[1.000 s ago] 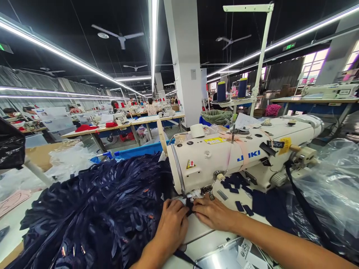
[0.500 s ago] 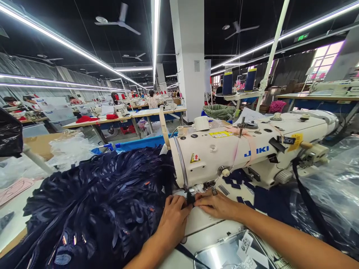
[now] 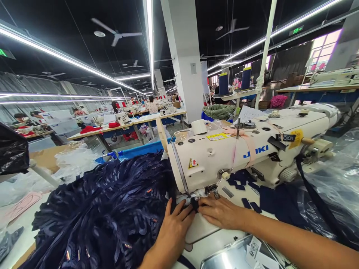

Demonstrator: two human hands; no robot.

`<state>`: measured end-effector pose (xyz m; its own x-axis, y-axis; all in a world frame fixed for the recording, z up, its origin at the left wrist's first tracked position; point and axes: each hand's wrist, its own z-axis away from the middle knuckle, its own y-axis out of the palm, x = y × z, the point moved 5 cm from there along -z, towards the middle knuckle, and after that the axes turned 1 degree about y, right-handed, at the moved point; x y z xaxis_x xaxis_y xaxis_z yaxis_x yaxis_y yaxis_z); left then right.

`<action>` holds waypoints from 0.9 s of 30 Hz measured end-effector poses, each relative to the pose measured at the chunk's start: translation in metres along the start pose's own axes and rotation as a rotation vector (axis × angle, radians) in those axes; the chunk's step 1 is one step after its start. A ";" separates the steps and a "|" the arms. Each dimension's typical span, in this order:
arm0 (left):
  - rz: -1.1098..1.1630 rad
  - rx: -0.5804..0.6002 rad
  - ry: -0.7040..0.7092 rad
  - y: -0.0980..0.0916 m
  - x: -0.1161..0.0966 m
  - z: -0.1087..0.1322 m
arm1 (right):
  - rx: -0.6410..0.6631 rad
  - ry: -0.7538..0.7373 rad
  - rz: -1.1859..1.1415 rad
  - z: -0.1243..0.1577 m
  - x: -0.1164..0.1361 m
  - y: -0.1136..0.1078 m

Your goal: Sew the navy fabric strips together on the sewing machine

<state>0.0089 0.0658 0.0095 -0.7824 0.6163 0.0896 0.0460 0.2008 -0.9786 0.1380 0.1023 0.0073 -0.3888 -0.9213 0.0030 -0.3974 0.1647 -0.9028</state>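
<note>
Two blue thread cones [image 3: 223, 83] beside a white pillar [image 3: 185, 56], ceiling fan [image 3: 114, 34] overhead, crumpled clear plastic [image 3: 336, 175] at far right

Cream-white sewing machine [image 3: 224, 157]: blue lettering [image 3: 255, 151] on its front, yellow label [image 3: 218, 136] on top, yellow tag [image 3: 297, 136] toward its right end. Left of the machine: heap of fabric [image 3: 106, 209], dark navy, glossy strip pattern, a few orange flecks. Under its arm: navy cut pieces [image 3: 241, 179]. Behind the machine: blue thread cones [image 3: 223, 84] with yellow tops, pink bundle [image 3: 277, 101], red cloth [image 3: 89, 129], blue bin [image 3: 140, 149].
</note>
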 end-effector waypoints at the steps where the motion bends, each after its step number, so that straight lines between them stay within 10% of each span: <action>1: 0.003 -0.003 0.005 0.000 0.001 0.000 | -0.007 0.003 0.009 0.000 0.000 0.000; 12: 0.044 -0.082 -0.009 0.021 0.011 0.001 | 0.000 0.038 -0.020 0.000 -0.002 0.002; 27: 0.128 -0.002 -0.117 -0.004 0.015 -0.011 | 0.010 0.136 -0.057 0.000 -0.007 0.004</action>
<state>0.0042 0.0824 0.0169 -0.8369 0.5443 -0.0584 0.1512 0.1272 -0.9803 0.1393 0.1097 0.0035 -0.4751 -0.8728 0.1117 -0.4135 0.1094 -0.9039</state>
